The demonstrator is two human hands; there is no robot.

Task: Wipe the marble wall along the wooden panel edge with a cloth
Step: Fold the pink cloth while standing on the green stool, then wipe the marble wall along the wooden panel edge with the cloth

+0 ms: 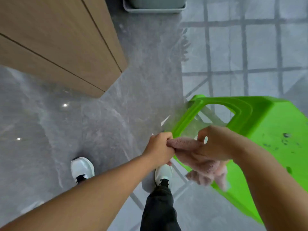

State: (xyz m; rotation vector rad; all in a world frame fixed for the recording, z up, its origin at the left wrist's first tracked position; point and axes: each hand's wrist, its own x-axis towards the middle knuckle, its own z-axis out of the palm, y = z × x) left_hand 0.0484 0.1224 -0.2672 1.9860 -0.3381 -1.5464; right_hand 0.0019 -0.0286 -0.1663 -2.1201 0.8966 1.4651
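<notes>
Both hands hold a pink cloth above the near corner of a green plastic stool. The left hand is fisted tight on one end of the cloth, and the right hand pinches the other end, with the rest of the fabric hanging loose beneath the right wrist. The wooden panel fills the upper left, its edge meeting the grey marble wall that runs beside it. Below, two white shoes stand on the glossy grey floor, and a dark trouser leg covers the right one. At the top edge sits a grey container; its contents cannot be seen.
</notes>
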